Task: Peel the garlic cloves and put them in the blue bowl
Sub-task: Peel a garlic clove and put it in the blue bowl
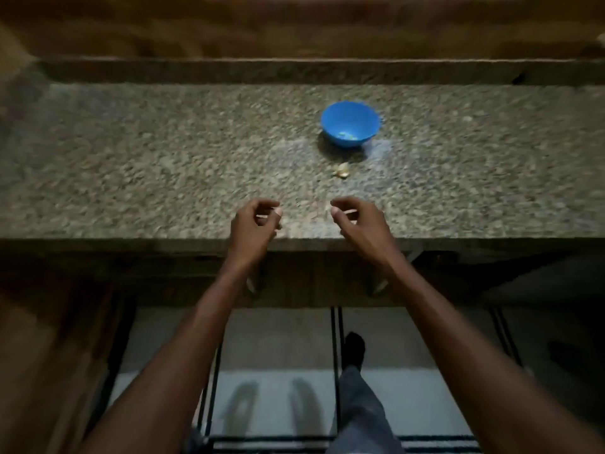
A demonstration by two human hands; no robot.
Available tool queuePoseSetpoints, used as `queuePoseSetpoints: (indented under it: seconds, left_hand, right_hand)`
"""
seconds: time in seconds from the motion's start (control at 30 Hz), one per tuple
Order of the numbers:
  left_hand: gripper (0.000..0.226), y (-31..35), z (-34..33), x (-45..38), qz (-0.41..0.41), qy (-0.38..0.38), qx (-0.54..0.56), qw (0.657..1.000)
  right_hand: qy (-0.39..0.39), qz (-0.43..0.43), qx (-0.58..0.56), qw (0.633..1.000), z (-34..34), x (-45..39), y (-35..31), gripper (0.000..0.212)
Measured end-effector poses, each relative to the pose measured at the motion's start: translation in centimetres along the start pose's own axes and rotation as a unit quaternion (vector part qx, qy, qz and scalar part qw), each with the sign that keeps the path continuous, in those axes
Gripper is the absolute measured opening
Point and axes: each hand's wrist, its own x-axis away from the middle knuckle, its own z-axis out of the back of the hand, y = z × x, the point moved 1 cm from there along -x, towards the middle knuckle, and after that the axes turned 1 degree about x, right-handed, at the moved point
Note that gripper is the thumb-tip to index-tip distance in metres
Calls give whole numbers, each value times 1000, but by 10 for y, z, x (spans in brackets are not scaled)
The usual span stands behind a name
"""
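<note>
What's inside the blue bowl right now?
A few small pale bits lie at the bottom of the blue bowl, too blurred to identify as cloves. The near wall hides part of the floor.

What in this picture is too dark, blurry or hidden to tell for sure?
- Blue bowl, head view: small pale bits at its bottom; too small and blurred to call peeled cloves.
- Pale lump on the counter: clove or skin, too blurred.
- Left hand and right hand: curled fingers hide whether either holds anything.
</note>
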Motion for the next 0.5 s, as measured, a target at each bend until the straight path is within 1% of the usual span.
queuePoseSetpoints:
  seconds: [0.1, 0.17, 0.27, 0.33, 0.43, 0.5]
  left_hand:
    - [14, 23, -69, -46, -2, -34, -14, 999]
    - [13, 25, -107, -76, 14, -35, -32, 999]
    - [10, 22, -145, -115, 44, -38, -60, 997]
    - [12, 20, -160, -135, 60, -36, -75, 995]
    - [13, 17, -169, -157, 88, -20, -89, 992]
    - [12, 13, -171, -166, 93, -12, -102, 990]
  right_hand:
    - [36, -45, 11, 998, 56, -28, 48, 24]
    - [26, -76, 29, 996, 87, -50, 76, 20]
    - [5, -109, 55, 992, 112, -90, 105, 18]
    - [-19, -94, 70, 993, 119, -129, 113, 21]
    - [-44, -20, 121, 991, 114, -194, 116, 33]
    - [-71, 33, 170, 982, 98, -232, 122, 36]
